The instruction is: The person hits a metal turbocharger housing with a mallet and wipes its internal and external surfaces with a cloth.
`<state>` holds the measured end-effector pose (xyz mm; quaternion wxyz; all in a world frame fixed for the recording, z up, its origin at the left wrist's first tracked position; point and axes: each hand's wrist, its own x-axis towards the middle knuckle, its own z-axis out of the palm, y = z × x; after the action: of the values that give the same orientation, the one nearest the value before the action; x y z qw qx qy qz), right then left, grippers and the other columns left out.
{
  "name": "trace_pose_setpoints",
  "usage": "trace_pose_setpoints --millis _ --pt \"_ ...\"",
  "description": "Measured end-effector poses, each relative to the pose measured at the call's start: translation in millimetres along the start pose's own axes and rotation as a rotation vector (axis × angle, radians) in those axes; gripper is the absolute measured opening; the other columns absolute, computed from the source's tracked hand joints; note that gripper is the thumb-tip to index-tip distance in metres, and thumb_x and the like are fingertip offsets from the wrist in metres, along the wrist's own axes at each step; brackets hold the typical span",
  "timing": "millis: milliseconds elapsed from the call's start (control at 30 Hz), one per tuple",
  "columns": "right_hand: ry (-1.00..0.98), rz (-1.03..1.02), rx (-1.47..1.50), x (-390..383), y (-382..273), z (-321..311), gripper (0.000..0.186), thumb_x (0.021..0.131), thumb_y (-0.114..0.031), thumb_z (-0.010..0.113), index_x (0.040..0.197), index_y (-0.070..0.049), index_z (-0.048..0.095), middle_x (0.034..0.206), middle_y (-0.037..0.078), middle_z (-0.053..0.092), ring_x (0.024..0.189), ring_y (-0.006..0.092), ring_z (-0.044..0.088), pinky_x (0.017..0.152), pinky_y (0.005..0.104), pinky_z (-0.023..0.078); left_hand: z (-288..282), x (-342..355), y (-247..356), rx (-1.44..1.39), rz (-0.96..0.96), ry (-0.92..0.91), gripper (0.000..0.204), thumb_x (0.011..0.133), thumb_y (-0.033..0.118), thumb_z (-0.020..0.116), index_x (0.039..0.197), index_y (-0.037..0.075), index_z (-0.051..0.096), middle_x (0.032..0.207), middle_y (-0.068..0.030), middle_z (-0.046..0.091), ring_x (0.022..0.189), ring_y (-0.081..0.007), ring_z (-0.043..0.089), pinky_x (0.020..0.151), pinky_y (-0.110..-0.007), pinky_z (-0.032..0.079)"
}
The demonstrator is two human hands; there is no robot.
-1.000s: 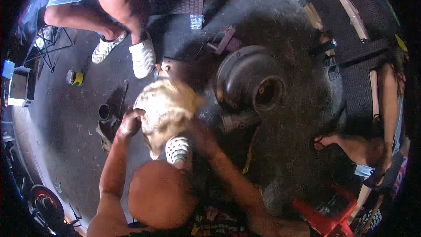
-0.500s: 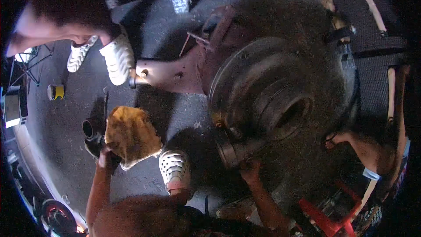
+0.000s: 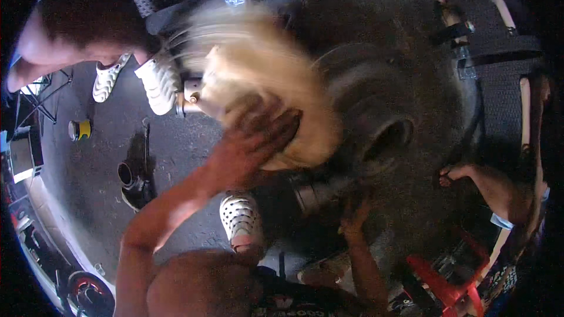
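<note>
Tan cloth (image 3: 296,91) farther right, beneath left hand (image 3: 251,138), near dark housing (image 3: 367,85); right hand (image 3: 355,218) in shadow, both grips unclear.

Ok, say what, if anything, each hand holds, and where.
The left hand lies spread over the lower part of a blurred pale cloth; its grip cannot be told. The right hand is near the dark pipe stub; shadow hides any hold.

The dark floor (image 3: 182,155) is unevenly lit. A woven surface (image 3: 499,103), possibly furniture in dim light, stands far right; a red frame (image 3: 449,293) stands near right.
</note>
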<state>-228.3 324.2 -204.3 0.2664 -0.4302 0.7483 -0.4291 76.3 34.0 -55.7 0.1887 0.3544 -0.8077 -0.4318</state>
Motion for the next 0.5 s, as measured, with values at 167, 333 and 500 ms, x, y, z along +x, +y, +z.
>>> trace_pose_setpoints --millis 167,333,500 --pt "0.138 0.080 0.120 -3.5 33.6 -22.8 0.060 0.089 -0.034 0.048 0.138 -0.007 0.025 0.137 0.019 0.031 0.124 0.0347 0.033 0.099 0.0477 0.035 47.6 -26.5 4.9 0.334 0.317 0.105 0.044 0.088 0.023 0.047 0.126 0.002 0.044 0.124 -0.0203 0.048 0.112 -0.0393 0.047 0.095 -0.048 0.038" --pt "0.124 0.024 -0.292 1.5 20.0 -26.0 0.062 0.090 -0.046 0.044 0.138 -0.012 0.024 0.141 0.011 0.026 0.122 0.0312 0.038 0.103 0.0464 0.031 -20.2 -40.4 0.2 -1.484 -0.347 0.295 0.055 0.092 0.048 0.033 0.117 0.001 0.047 0.102 -0.0171 0.057 0.090 -0.0281 0.058 0.075 -0.041 0.052" --pt "0.183 0.499 0.873 15.5 -5.1 -11.4 0.056 0.093 -0.038 0.042 0.140 -0.013 0.023 0.144 0.011 0.021 0.132 0.0272 0.021 0.106 0.0488 0.025 65.1 -35.6 -2.7 -0.749 -0.378 0.514 0.039 0.085 0.033 0.049 0.107 0.001 0.053 0.087 -0.0195 0.059 0.078 -0.0281 0.059 0.071 -0.041 0.050"
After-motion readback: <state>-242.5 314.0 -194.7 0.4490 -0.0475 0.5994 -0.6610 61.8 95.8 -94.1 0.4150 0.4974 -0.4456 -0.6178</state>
